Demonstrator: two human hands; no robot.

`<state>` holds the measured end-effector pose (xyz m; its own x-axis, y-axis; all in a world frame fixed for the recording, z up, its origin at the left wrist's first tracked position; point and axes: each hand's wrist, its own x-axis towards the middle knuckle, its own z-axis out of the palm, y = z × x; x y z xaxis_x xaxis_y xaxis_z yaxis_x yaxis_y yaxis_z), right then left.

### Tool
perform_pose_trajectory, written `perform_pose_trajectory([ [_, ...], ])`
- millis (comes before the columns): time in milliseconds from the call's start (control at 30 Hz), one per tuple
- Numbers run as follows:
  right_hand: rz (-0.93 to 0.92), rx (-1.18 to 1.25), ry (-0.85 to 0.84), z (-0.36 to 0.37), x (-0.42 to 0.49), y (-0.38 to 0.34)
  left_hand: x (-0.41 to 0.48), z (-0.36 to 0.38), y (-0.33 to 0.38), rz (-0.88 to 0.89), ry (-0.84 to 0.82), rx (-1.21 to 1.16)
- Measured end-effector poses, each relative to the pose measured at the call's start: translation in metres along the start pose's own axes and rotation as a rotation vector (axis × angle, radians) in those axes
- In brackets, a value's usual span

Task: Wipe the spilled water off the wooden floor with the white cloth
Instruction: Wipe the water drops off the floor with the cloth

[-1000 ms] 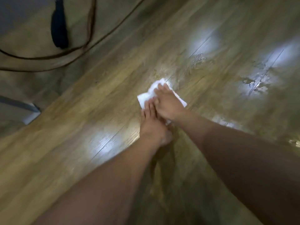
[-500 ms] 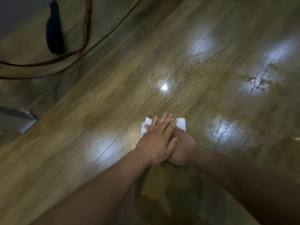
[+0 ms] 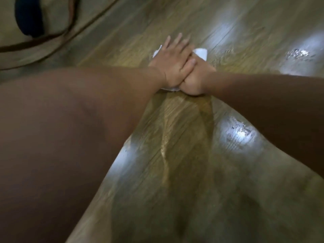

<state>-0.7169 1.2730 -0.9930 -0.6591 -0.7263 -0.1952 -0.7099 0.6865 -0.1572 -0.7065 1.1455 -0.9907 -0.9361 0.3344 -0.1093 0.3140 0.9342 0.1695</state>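
Mid-frame, I press the crumpled white cloth (image 3: 200, 53) flat onto the brown wooden plank floor (image 3: 184, 155): left hand (image 3: 172, 57) spread over right hand (image 3: 197, 79), neither gripping. Glistening spilled water (image 3: 241, 133) remains at right; I judge wiping unfinished.

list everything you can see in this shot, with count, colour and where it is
white cloth: one, white, flat on the floor under both hands, corners showing at its far and near edges
spilled water: several glistening patches, clear, far right and near right of the hands
wooden floor: one, brown planks, fills the view
cable: dark brown, more than one strand, looping across the top left
dark object: one, dark blue-black, top left beside the cable, too blurred to identify
left hand: one, flat, fingers spread, pressing on the cloth and overlapping the right hand
right hand: one, on the cloth, partly under the left hand
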Motion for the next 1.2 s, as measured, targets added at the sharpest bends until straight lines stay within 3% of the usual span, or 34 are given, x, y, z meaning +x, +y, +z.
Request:
perform_pose_trajectory([
  [133, -0.022, -0.079, -0.015, 0.004, -0.021, -0.022, -0.051, 0.012, 0.017, -0.188, 0.086, -0.227],
  [333, -0.153, 0.082, 0.003, 0.049, -0.171, -0.104, -0.221, 0.039, 0.108, -0.119, 0.019, -0.391],
  [400, -0.065, 0.151, 0.034, 0.063, -0.211, -0.119, -0.250, 0.054, 0.137, -0.155, 0.013, -0.377],
  [533, 0.280, 0.241, 0.095, 0.062, -0.209, -0.109, -0.217, 0.055, 0.146, -0.302, -0.012, -0.346],
  [700, 0.083, 0.084, 0.048, 0.041, -0.155, -0.027, -0.129, 0.041, 0.124, -0.219, -0.010, -0.181],
  [767, 0.108, 0.035, 0.028, 0.020, -0.118, 0.019, -0.064, 0.033, 0.108, -0.237, 0.005, -0.158],
  [900, 0.264, -0.172, -0.110, -0.004, -0.061, 0.072, 0.023, 0.011, 0.076, -0.224, -0.180, -0.139],
  [1033, 0.437, -0.099, -0.032, 0.010, -0.074, 0.044, 0.004, 0.010, 0.084, -0.249, -0.219, -0.143],
  [1200, 0.400, 0.084, 0.044, 0.042, -0.179, -0.047, -0.135, 0.032, 0.139, -0.199, -0.150, -0.178],
])
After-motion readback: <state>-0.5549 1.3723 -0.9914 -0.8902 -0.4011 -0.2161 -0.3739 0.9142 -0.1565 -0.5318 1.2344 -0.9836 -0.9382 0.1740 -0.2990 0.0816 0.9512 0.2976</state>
